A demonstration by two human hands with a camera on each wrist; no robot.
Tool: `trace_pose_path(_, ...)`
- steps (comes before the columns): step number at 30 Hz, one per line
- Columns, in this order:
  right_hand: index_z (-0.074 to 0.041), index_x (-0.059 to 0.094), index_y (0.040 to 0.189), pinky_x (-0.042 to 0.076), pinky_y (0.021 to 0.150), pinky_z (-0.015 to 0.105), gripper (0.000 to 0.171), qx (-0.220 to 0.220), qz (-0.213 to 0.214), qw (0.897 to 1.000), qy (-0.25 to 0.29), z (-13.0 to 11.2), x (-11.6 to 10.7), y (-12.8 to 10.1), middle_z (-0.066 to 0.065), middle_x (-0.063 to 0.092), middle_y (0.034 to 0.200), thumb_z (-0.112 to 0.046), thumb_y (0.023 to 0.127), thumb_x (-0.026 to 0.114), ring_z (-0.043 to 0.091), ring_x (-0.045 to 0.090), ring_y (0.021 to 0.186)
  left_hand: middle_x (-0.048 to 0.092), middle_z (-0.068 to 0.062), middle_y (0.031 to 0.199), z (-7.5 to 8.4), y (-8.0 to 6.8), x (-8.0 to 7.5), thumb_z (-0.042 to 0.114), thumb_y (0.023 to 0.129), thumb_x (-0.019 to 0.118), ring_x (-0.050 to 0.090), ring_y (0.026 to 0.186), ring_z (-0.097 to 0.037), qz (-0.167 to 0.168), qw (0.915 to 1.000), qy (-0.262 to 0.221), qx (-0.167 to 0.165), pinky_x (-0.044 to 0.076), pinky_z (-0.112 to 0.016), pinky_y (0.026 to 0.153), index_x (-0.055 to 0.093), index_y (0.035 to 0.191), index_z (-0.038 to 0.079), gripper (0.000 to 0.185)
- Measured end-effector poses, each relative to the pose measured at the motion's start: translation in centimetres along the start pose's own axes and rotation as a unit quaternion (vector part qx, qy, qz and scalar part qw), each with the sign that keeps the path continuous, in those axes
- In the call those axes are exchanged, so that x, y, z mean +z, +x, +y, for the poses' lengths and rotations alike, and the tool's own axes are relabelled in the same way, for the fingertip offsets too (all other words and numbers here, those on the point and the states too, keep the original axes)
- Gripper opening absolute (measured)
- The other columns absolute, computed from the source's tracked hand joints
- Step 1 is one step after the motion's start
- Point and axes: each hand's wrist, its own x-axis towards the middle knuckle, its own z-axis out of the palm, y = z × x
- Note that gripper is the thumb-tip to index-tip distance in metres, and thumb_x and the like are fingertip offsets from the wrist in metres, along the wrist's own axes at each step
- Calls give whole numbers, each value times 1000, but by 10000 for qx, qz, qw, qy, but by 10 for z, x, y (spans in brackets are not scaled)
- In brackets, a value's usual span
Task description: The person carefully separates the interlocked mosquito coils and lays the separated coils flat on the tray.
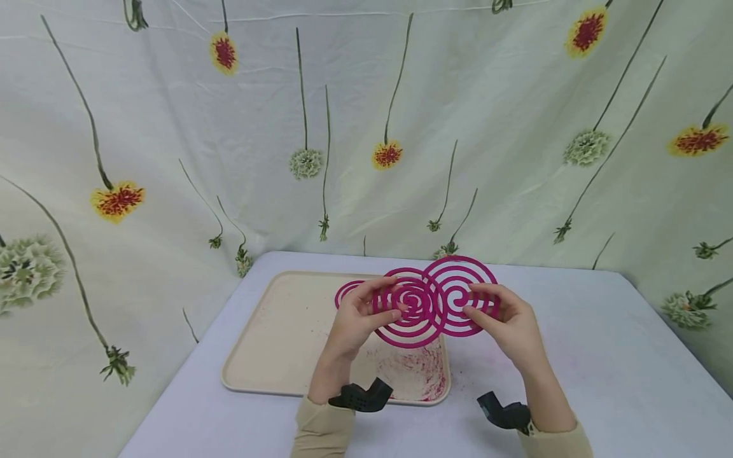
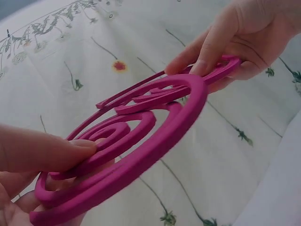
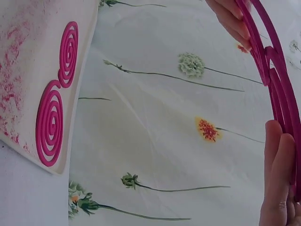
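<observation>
Hands [image 1: 357,315] [image 1: 506,324] pinch magenta, seemingly rigid spiral coils [image 1: 432,299] above speckled beige tray [image 1: 275,343]

A tray [image 1: 275,356] lies on the table's [image 1: 601,356] left part, another coil [image 3: 54,113] in it.

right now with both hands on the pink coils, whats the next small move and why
Probably keep easing the two halves apart slowly. The left hand pinches one spiral and the right hand the other, yet the pink coils are partly interlocked where they overlap, held above the tray. Pink crumbs on the tray suggest the material is brittle, so a gentle wiggle seems safer than a hard pull.
</observation>
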Motion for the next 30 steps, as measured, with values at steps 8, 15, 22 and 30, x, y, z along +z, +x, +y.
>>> trace_pose_path(8,-4,62,117,55,69,23,35,-28,265,9993,-272,-30,10,-2,10,60,107,-12,84,71,8,62,86,52,-24,125,0,0,5,-8,82,64,56,113,-33,421,9991,-33,89,50,-37,87,52,126,-6,45)
trace_pose_path(15,-4,61,116,56,65,23,36,25,271,9979,-582,-44,6,-4,11,60,103,-11,83,72,11,61,83,53,-24,123,2,-1,3,-9,83,63,57,109,-37,376,9993,-9,-29,51,-37,85,52,127,-6,46)
trace_pose_path(22,-3,62,115,56,65,24,34,166,390,9985,-354,-46,9,-3,9,60,100,-8,83,72,12,62,79,52,-24,123,1,0,4,-10,82,63,59,108,-30,495,9987,-92,84,51,-36,86,51,127,-7,46)
trace_pose_path(30,-6,67,107,55,60,20,29,-265,1191,9925,-50,-36,20,-3,4,64,93,-13,80,75,12,60,70,58,-15,112,-3,3,23,-12,82,62,62,102,-24,1391,9863,-691,550,52,-35,85,49,121,-10,41)
